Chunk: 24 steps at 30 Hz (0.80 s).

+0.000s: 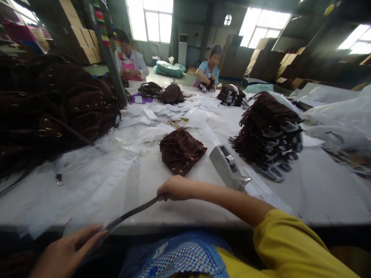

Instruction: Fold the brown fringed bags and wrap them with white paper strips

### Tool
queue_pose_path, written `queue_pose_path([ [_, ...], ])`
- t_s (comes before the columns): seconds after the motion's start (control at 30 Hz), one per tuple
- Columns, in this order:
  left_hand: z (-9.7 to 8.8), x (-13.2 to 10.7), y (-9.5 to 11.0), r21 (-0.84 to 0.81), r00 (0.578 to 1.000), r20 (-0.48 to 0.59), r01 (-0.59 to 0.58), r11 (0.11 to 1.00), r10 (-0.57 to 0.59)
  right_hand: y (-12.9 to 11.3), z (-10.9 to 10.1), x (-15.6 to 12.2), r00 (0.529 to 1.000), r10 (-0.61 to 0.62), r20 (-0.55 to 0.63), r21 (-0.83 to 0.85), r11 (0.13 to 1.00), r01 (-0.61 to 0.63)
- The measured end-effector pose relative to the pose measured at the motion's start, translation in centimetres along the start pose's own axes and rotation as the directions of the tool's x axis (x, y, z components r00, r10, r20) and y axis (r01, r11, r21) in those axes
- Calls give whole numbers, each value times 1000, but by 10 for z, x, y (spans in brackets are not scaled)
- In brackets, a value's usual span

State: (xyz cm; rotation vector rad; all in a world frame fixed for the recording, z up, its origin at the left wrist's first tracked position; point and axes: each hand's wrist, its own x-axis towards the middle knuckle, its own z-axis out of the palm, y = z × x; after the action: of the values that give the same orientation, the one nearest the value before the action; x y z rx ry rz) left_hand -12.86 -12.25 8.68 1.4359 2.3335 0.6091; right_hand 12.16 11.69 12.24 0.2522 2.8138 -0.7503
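Observation:
My right hand (171, 190) reaches across my body to the table's near edge and pinches the upper end of a thin dark strap (131, 212). The strap runs down and left to my left hand (72, 247), whose fingers close on its lower end below the table edge. A brown fringed suede bag (180, 150) lies on the white table (319, 189) just beyond my right hand. A grey tape dispenser (227, 166) sits to the right of that bag.
A heap of dark brown bags (52, 104) fills the left side, and a stack of fringed pieces (269, 131) stands at the right. White wrapping sheets (174, 112) cover the middle. Two people work at the far end. Cardboard boxes (84, 42) line the walls.

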Motion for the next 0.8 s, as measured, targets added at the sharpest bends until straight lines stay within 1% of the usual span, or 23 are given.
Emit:
queue_pose_path([
  [0.07, 0, 2, 19, -56, 994, 114, 11, 998, -5, -9, 2, 10, 998, -63, -30, -22, 998, 62],
  [0.1, 0, 4, 32, -87, 990, 142, 4, 996, 9, -16, 2, 17, 995, -98, -35, -43, 994, 96],
  [0.17, 1, 8, 54, -125, 987, 159, -15, 992, 35, -29, 1, 28, 988, -155, -19, -82, 985, 153],
  [0.2, 1, 10, 61, -129, 986, 162, -22, 991, 43, -32, 1, 32, 985, -173, -13, -98, 980, 171],
  [0.27, 1, 8, 61, -108, 985, 170, -16, 994, 34, -28, 2, 34, 982, -189, -26, -126, 975, 185],
  [0.4, 4, -2, 43, -19, 989, 140, 52, 998, -49, -3, 10, 33, 985, -167, -53, -217, 964, 152],
  [0.47, 9, -2, 45, -6, 988, 136, 70, 998, -69, 0, 14, 38, 986, -157, -63, -235, 962, 138],
  [0.57, 16, 7, 63, -74, 991, 129, 33, 997, -24, -9, 18, 49, 975, -200, -95, -189, 966, 179],
  [0.63, 19, 16, 72, -133, 994, 112, 2, 991, 13, -14, 17, 55, 964, -237, -117, -187, 959, 213],
  [0.7, 23, 22, 75, -193, 993, 120, 8, 981, 15, -10, 17, 56, 952, -269, -147, -211, 949, 236],
  [0.8, 31, 25, 71, -321, 991, 137, 31, 946, 14, 4, 21, 53, 930, -310, -199, -188, 943, 274],
])
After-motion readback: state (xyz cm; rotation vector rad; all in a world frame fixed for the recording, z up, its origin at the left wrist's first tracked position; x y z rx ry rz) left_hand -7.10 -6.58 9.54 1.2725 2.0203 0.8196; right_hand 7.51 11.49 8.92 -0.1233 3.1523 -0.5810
